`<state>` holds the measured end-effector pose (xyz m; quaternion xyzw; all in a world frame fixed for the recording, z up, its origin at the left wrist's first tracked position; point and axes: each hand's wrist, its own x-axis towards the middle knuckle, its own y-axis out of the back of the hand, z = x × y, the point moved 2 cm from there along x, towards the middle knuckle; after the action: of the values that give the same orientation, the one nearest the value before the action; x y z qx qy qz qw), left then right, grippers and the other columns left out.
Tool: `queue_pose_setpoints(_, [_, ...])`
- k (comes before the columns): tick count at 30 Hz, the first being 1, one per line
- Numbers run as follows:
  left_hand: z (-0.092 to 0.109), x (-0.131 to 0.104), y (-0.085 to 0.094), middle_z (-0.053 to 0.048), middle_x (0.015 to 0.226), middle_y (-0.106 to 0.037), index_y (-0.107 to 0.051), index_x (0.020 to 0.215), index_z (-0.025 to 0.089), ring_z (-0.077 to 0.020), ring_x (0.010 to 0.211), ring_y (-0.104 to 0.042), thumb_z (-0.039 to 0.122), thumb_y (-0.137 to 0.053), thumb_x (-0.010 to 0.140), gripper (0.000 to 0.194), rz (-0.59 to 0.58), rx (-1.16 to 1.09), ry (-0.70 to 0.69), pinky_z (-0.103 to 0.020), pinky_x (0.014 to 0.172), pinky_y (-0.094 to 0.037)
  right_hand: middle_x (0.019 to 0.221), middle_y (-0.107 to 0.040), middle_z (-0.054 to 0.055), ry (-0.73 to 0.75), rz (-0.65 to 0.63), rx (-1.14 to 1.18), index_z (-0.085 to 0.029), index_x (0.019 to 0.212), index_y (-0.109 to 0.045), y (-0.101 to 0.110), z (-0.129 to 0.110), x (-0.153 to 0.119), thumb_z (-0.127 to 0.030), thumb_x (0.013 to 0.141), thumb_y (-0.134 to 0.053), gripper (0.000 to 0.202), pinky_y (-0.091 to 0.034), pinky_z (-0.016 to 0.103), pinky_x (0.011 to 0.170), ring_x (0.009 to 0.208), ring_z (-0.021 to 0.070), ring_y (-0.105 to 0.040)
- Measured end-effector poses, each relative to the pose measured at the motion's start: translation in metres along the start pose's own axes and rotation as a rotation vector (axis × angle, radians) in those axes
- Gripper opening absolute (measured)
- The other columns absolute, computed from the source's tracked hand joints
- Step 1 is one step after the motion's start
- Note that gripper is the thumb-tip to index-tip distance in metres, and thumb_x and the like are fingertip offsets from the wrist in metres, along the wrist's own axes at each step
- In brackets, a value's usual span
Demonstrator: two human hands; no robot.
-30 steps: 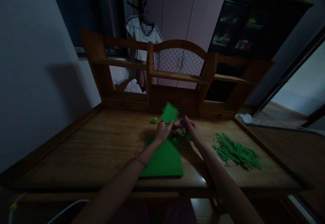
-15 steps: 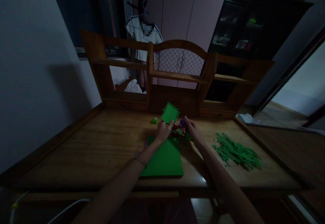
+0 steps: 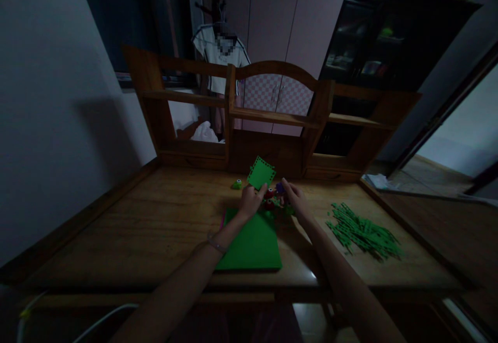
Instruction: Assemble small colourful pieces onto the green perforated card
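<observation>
My left hand (image 3: 251, 200) is closed on a square green sheet (image 3: 261, 173) with small notches or holes along its edges, held up above the table. Close beside it, my right hand (image 3: 293, 195) pinches a small purple piece (image 3: 279, 188). Several small red and green figures, one a red piece with a round eye (image 3: 270, 193), lie between and under the hands, partly hidden. Below my left hand is a stack of flat green sheets (image 3: 252, 242), with a thin pink edge at its left side. A small green figure with an eye (image 3: 237, 183) sits left of the held sheet.
A loose pile of green perforated strips (image 3: 363, 231) lies on the right of the wooden table (image 3: 155, 223). Along the back edge stands a wooden shelf (image 3: 272, 118). A white cable (image 3: 105, 319) hangs at the lower left.
My right hand and the purple piece have shifted very slightly. The left hand and green sheet look unmoved.
</observation>
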<state>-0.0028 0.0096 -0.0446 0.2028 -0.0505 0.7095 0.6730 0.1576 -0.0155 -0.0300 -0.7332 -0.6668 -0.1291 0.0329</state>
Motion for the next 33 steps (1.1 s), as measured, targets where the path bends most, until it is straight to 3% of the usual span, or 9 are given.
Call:
queue_pose_setpoints(13, [0.0,0.0,0.0,-0.005,0.062,-0.064,-0.065,0.077,0.012,-0.0183,0.071,-0.061,0.044,-0.054,0.08,0.034,-0.015,-0.005,-0.001,-0.024,0.063,-0.041,0.054,-0.058,0.0,-0.018,0.021,-0.026,-0.018,0.077,-0.061,0.0,0.004,0.002,-0.068,0.075,-0.047,0.053,-0.036,0.024,0.044,0.045,0.0131,-0.05])
queue_pose_setpoints(22, [-0.002,0.001,-0.001,-0.008,0.074,-0.068,-0.067,0.083,0.011,-0.0176,0.071,-0.062,0.042,-0.053,0.081,0.034,-0.04,0.021,-0.05,-0.025,0.065,-0.044,0.067,-0.061,0.001,0.022,-0.005,-0.023,-0.019,0.086,-0.061,-0.002,-0.007,-0.004,-0.059,0.067,-0.064,0.044,-0.039,0.024,0.047,0.051,0.0121,-0.05])
queue_pose_setpoints(33, [-0.005,0.002,-0.007,-0.01,0.084,-0.069,-0.068,0.083,0.013,-0.0192,0.084,-0.063,0.038,-0.055,0.081,0.028,-0.043,0.024,-0.059,-0.029,0.079,-0.046,0.081,-0.063,0.002,0.128,-0.003,-0.103,-0.02,0.095,-0.06,-0.001,0.001,0.0,-0.048,0.065,-0.07,0.042,-0.043,0.023,0.054,0.068,0.0148,-0.056])
